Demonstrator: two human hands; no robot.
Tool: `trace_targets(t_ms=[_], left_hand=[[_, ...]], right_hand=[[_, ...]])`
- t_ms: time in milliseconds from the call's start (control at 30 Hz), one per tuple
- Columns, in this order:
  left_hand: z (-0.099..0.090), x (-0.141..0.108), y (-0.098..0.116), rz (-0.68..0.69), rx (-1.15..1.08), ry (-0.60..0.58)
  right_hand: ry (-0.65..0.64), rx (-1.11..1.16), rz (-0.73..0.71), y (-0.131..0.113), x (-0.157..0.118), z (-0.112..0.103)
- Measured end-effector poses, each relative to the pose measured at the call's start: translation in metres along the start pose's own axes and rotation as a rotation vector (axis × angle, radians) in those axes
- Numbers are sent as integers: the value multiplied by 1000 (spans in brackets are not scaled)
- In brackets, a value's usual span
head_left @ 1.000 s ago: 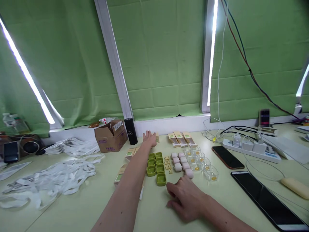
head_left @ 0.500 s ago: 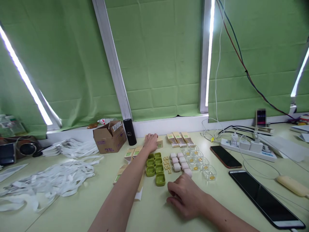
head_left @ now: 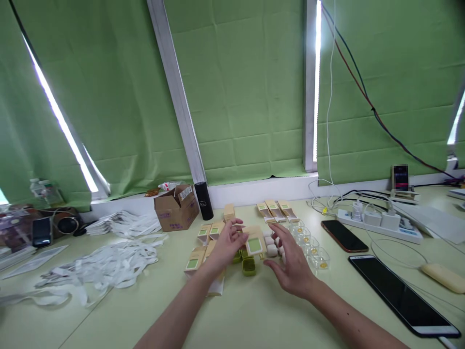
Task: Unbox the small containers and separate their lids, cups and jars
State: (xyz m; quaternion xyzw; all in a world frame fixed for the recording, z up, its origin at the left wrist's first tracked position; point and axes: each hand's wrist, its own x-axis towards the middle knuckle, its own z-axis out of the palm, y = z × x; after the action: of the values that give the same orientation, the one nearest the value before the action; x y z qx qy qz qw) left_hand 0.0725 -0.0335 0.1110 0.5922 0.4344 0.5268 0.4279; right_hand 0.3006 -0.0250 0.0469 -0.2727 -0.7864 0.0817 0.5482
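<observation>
My left hand (head_left: 229,242) is closed on a small cream cardboard box (head_left: 255,241) with a green square on its front, held above the table. My right hand (head_left: 288,259) is open just right of the box, thumb and fingers apart, not clearly touching it. Below the box are small green square trays (head_left: 249,266), partly hidden. Pinkish-white rounded pieces (head_left: 271,250) show between the hands. Clear plastic cups with yellow centres (head_left: 321,261) stand behind and right of my right hand. More cream boxes (head_left: 194,259) lie left of my left hand, partly covered by my forearm.
At the back stand a brown carton (head_left: 177,211), a black bottle (head_left: 204,201) and three more cream boxes (head_left: 274,211). White straps (head_left: 105,264) are heaped on the left. Two phones (head_left: 344,236), a power strip (head_left: 378,226) and cables lie on the right.
My left hand has come back from the far side of the table and now holds a cream box over the green trays. My right hand has opened and risen toward the box.
</observation>
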Motion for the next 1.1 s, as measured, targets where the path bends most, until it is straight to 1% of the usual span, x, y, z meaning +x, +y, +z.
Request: trace_targets(t_ms=[67, 133, 233, 300, 433, 600, 667, 767, 833, 867, 933, 1033, 1100], left_hand=[[12, -20, -2, -50, -54, -5], [23, -30, -6, -71, -85, 28], [32, -32, -11, -83, -159, 76], [33, -29, -12, -99, -263, 64], [30, -24, -11, -144, -449, -21], [33, -30, -12, -184, -496, -244], [34, -35, -13, -185, -503, -267], [33, -40, -15, -174, -483, -264], [32, -41, -19, -151, -462, -225], [32, -40, -22, -129, -446, -180], [32, -38, -29, -50, -387, -43], [33, -35, -38, 89, -223, 165], [34, -35, -41, 109, -78, 252]], right_hand=[[-52, 13, -40, -2, -2, 1], [-107, 29, -65, -2, -4, 1], [-133, 50, -62, -2, -5, 2], [-120, 79, -42, -1, -5, 3], [-76, 157, -21, -2, -5, 4], [-74, 203, -39, -4, -9, 5], [-80, 187, -61, -4, -10, 5], [-71, 142, -89, -2, -11, 6], [-50, 122, -87, -1, -10, 7], [-39, 116, -78, 0, -10, 7], [-22, 116, -47, 1, -10, 8], [0, 144, 16, 1, -10, 8], [13, 169, 58, 0, -10, 7]])
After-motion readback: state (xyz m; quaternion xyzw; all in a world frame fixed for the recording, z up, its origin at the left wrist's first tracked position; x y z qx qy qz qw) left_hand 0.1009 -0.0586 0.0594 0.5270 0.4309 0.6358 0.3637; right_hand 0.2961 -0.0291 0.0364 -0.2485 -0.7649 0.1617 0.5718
